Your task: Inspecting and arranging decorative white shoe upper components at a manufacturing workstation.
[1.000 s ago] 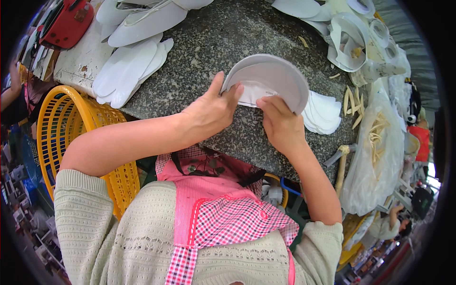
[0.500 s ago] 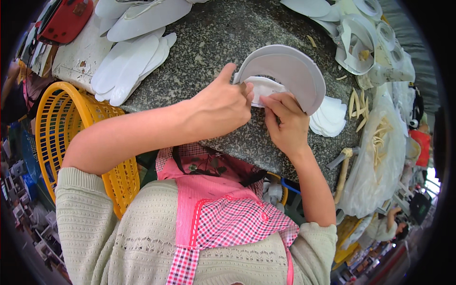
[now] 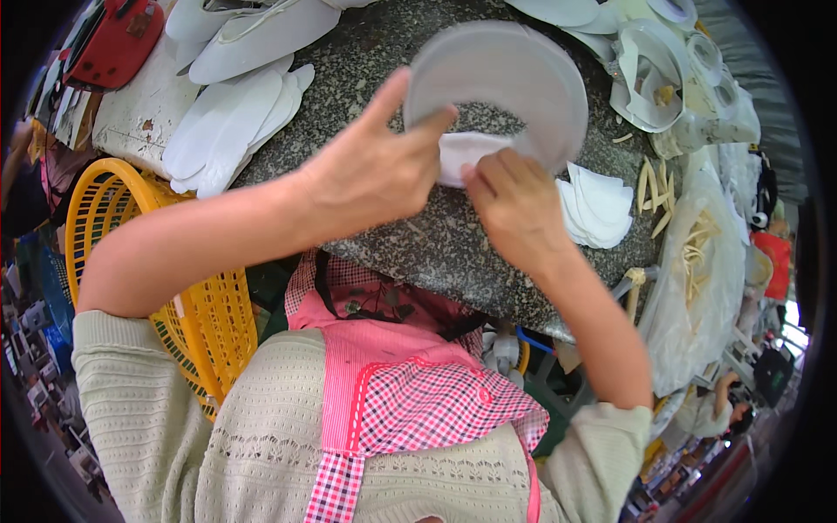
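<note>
A white, crescent-shaped visor (image 3: 540,74) with a curved band (image 3: 471,150) is held above the dark speckled stone tabletop; motion blurs it slightly. At its left end is my left hand (image 3: 375,166), index finger stretched up along the outside and another finger reaching across the inner side; the rest are curled. My right hand (image 3: 514,196) pinches the band at its lower right, fingertips pressed together. Just right of that hand lies a fanned stack of small white curved pieces (image 3: 597,207).
Longer white flat pieces (image 3: 222,131) and several white visors (image 3: 261,39) lie at the left. An orange plastic basket (image 3: 209,322) stands by my left arm. Beige strips (image 3: 654,187), a clear plastic bag (image 3: 689,305) and white ring-shaped pieces (image 3: 649,74) are at the right.
The visor has moved up and slightly left, tilting so more of its broad face shows. My left hand has shifted left and its fingers have spread; my right hand has moved slightly left.
</note>
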Available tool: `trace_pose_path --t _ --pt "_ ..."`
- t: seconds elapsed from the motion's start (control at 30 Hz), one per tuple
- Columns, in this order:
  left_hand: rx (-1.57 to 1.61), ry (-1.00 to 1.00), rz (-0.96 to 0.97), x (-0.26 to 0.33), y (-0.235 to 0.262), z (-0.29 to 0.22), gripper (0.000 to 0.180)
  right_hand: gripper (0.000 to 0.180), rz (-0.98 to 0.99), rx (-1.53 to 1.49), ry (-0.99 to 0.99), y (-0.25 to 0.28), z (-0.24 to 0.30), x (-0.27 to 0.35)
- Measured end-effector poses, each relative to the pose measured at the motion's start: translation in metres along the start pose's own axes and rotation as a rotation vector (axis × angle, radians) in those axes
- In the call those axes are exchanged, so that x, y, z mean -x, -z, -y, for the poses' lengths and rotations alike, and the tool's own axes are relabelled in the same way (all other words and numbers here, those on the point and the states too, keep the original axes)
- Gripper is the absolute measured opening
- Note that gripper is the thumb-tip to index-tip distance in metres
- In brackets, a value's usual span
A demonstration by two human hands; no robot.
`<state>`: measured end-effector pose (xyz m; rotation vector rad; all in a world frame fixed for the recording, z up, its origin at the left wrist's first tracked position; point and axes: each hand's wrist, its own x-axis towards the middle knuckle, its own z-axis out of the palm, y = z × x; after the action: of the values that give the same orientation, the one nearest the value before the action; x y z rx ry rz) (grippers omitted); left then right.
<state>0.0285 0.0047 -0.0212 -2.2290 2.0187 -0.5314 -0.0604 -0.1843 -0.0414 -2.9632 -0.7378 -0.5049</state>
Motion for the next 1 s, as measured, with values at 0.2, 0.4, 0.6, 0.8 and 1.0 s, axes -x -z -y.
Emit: trace_pose_path --t 0.2,0.4,0.6,0.8,1.0 --pt "-0.266 0.269 0.174 0.022 -0.004 -0.029 0.038 0.018 0.167 0.201 0.202 0.007 0.018 -0.044" --pt "0.153 0.109 0.11 0.052 -0.001 0.007 0.049 0.019 0.27 0.103 0.209 0.008 0.013 -0.032" --pt "0.639 0.302 -0.06 0.062 -0.036 0.008 0.038 0.025 0.012 0.107 0.251 -0.023 0.034 -0.041" --pt "0.939 0.362 -0.105 0.065 -0.045 0.024 0.033 0.024 -0.09 -0.055 0.07 -0.038 0.029 -0.032" --pt "0.85 0.306 -0.174 0.064 -0.052 0.02 0.029 0.024 -0.128 -0.17 0.036 -0.038 0.027 -0.024"
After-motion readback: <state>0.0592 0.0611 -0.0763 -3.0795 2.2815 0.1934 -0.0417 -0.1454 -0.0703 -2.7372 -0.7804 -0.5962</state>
